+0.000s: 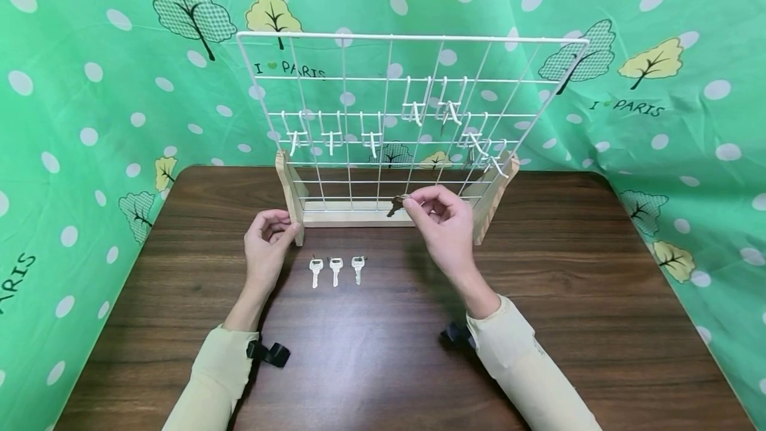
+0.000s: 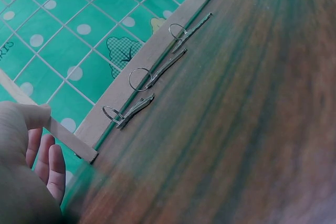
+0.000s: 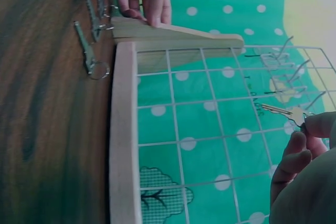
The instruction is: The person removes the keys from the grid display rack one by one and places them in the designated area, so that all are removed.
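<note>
My right hand [image 1: 445,225] pinches a key [image 1: 395,205] at its ring between thumb and fingertips, in front of the lower wires of a white wire grid rack [image 1: 377,181]. The key's blade points away from the fingers in the right wrist view, where the key [image 3: 283,110] looks brassy. At the rack's left end, my left hand [image 1: 266,248] holds the wooden side leg [image 1: 290,198], the thumb on its front edge. Three silver keys [image 1: 336,271] lie in a row on the table beside that hand, each with a ring [image 2: 140,78].
Several white hooks [image 1: 331,135] hang on the grid, three at left and others at right. Something thin and dark hangs from one right-hand hook [image 1: 449,110]. The right wooden leg [image 1: 495,198] stands on the brown table [image 1: 371,364]. A green patterned cloth [image 1: 90,92] surrounds it.
</note>
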Demonstrator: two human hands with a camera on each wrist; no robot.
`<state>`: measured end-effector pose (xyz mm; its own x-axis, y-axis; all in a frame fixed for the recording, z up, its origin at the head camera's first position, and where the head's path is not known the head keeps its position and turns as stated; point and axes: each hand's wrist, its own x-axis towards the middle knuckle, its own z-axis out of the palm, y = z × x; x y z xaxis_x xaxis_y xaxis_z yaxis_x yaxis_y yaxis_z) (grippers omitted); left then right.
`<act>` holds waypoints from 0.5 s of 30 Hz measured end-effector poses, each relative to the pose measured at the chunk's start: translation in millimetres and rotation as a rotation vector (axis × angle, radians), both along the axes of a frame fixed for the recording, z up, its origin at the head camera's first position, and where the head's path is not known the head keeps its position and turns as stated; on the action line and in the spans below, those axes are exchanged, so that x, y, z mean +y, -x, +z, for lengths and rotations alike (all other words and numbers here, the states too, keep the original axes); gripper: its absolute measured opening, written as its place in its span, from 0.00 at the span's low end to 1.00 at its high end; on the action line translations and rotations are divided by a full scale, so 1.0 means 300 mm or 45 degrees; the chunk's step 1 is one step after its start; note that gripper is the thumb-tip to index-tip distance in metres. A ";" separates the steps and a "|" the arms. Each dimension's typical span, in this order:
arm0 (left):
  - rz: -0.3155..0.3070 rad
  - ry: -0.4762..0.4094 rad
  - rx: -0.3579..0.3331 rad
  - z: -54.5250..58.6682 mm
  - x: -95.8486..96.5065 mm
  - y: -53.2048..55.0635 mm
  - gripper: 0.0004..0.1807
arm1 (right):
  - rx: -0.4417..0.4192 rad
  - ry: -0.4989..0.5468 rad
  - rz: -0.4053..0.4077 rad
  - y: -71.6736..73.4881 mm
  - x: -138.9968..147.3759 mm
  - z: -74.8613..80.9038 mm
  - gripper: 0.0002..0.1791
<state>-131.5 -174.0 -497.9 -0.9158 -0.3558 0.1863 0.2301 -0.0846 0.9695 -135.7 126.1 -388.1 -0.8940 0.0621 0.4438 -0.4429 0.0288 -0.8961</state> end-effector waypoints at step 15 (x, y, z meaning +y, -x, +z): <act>-0.007 -0.001 0.004 0.003 -0.001 -0.001 0.16 | -0.194 -0.077 0.116 0.013 0.010 -0.086 0.02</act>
